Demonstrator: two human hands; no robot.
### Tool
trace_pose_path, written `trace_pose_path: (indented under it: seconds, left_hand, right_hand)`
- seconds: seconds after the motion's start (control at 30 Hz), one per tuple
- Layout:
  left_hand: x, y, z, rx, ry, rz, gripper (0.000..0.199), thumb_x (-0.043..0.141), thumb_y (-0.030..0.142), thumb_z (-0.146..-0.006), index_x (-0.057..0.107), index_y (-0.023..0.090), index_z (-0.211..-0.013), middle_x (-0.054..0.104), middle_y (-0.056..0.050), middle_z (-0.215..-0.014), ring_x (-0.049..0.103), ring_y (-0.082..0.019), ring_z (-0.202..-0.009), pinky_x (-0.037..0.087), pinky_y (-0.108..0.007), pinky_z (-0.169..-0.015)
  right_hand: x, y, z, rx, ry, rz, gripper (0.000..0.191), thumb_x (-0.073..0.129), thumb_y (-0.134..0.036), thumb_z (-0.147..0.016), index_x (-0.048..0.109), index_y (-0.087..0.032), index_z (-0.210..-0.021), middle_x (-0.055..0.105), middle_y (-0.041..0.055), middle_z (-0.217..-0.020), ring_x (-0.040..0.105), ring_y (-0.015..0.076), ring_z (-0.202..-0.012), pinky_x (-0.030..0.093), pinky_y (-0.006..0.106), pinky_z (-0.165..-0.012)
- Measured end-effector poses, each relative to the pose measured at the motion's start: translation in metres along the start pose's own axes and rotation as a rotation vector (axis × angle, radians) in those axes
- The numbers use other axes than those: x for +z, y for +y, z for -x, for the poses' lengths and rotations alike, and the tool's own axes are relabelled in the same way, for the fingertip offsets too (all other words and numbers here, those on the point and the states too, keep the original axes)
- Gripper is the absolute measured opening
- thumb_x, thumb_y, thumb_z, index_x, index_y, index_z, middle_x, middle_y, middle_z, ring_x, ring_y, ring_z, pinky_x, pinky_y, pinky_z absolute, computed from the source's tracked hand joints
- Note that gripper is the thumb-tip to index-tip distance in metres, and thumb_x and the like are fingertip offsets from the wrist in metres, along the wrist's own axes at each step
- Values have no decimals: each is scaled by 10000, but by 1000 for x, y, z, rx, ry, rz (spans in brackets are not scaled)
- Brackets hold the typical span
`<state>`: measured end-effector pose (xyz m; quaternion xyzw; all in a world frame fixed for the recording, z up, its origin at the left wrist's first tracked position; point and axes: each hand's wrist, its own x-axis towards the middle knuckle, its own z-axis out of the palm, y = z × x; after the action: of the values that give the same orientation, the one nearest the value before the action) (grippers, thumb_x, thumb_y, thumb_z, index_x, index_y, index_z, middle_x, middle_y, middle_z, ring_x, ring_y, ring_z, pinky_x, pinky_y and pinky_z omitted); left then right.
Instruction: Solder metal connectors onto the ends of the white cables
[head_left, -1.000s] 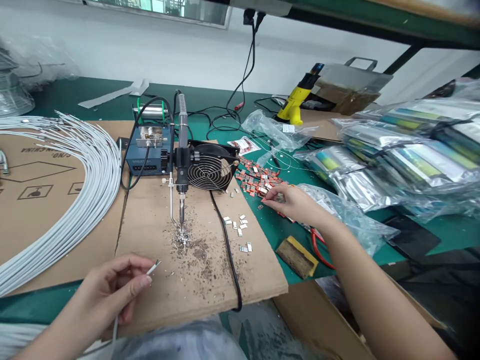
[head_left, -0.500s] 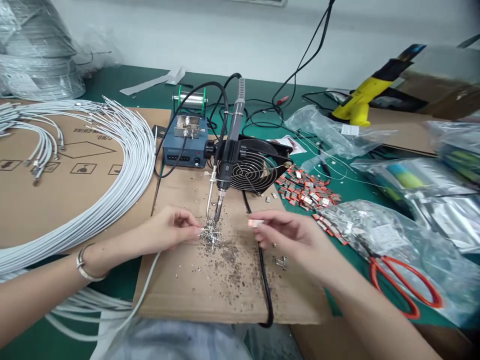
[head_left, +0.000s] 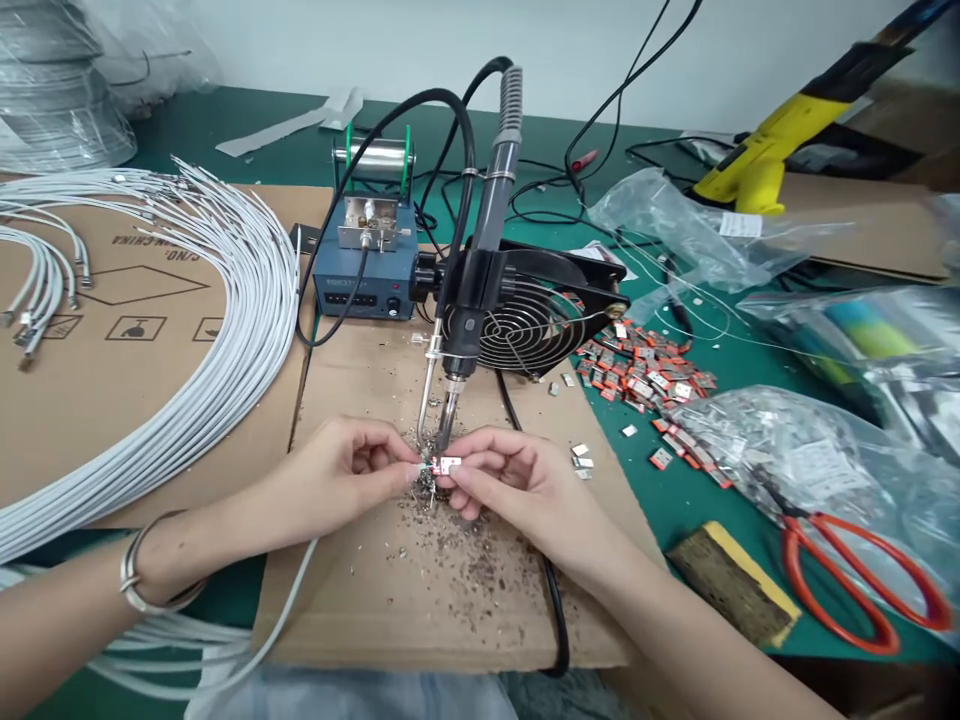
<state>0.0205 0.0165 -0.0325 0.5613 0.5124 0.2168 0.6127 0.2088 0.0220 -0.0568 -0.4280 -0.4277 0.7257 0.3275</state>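
Note:
My left hand (head_left: 367, 462) pinches the end of a white cable (head_left: 298, 580), which trails down towards the front edge of the cardboard. Between the thumb and fingers of my right hand (head_left: 517, 478) is a small USB connector (head_left: 450, 465), silver with red. The connector and the cable's wire end meet just under the tip of the soldering iron (head_left: 448, 415), clamped upright in its stand with a thin metal feed tube (head_left: 426, 395) beside it. Whether the tip touches them I cannot make out. Solder scraps (head_left: 429, 492) lie beneath my fingers.
Behind stand a blue soldering unit (head_left: 364, 270), a solder spool (head_left: 375, 160) and a black fan (head_left: 536, 325). Red-and-silver connectors (head_left: 645, 370) lie in a pile at right, with orange-handled scissors (head_left: 847, 580) and a sponge (head_left: 735, 580). Bundled white cables (head_left: 255, 370) curve at left. A black cord (head_left: 555, 610) crosses the cardboard.
My right hand has moved left with the connector and now meets the left hand at the iron tip. The left hand stays near the tip, still pinching the cable. The view has shifted.

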Motion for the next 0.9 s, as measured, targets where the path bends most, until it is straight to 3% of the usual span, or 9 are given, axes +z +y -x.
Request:
trace_pose_path:
  seconds: [0.9]
  left_hand:
    - [0, 10, 5, -13, 19, -77, 122, 548, 229, -796, 605, 128, -758, 431, 85, -475, 346, -18, -322, 272, -117, -276]
  right_hand:
    - [6, -11, 2, 6, 59, 19, 195, 757, -282, -610, 646, -162, -716, 642, -8, -569, 486, 40, -429, 395, 135, -388]
